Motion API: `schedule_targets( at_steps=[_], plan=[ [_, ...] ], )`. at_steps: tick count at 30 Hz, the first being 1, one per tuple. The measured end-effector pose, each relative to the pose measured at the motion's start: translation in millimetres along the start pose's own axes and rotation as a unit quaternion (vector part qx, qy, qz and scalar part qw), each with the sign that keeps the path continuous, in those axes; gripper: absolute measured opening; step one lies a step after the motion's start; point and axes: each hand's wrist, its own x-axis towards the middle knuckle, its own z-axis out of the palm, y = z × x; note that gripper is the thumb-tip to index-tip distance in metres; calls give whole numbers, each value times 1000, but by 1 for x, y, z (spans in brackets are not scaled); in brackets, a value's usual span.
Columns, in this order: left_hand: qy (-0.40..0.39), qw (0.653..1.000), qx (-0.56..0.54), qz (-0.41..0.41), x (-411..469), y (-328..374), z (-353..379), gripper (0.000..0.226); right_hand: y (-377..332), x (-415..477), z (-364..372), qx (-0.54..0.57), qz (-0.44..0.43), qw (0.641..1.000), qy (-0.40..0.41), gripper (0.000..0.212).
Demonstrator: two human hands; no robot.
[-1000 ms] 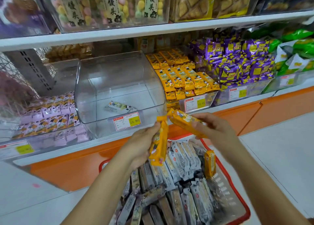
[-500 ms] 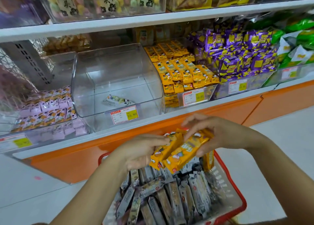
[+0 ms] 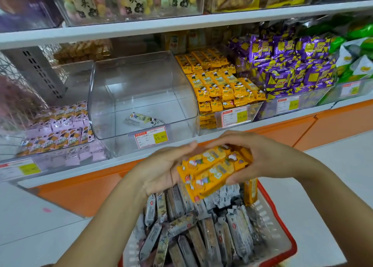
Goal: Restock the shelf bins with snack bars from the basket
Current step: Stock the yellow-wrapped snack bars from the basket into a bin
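Observation:
Two yellow snack bars [image 3: 214, 170] lie side by side between my hands, just above the red basket [image 3: 290, 246]. My left hand [image 3: 161, 170] holds their left ends, and my right hand [image 3: 262, 157] grips their right ends from above. Several grey-wrapped bars [image 3: 193, 230] fill the basket, and one more yellow bar [image 3: 250, 192] stands at its far right. On the shelf beyond, the bin of yellow bars [image 3: 220, 85] sits right of a clear bin [image 3: 141, 97] that holds a single grey bar [image 3: 144, 120].
A bin of pink-and-orange bars [image 3: 58, 129] is at the left, purple packs [image 3: 292, 65] and green packs [image 3: 359, 44] at the right. The white upper shelf [image 3: 181, 22] overhangs the bins. An orange base panel [image 3: 302, 129] runs below the shelf; white floor lies on both sides of the basket.
My hands have come together and lowered, bringing the two yellow bars from separate, crossed positions into one flat pair held over the basket.

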Motion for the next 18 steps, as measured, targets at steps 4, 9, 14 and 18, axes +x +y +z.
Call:
schedule_targets(
  at_steps=[4, 9, 14, 18],
  plan=[
    [279, 907, 217, 229, 5, 8, -14, 17, 6, 3, -26, 129, 15, 962, 240, 59],
    [360, 716, 520, 297, 14, 2, -28, 32, 32, 34, -77, -24, 95, 850, 518, 41],
    [334, 693, 577, 275, 20, -3, -32, 43, 50, 81, -91, -251, 196, 782, 537, 51],
    [328, 692, 582, 273, 19, -1, -34, 41, 60, 105, -89, -350, 246, 749, 505, 52]
  ],
)
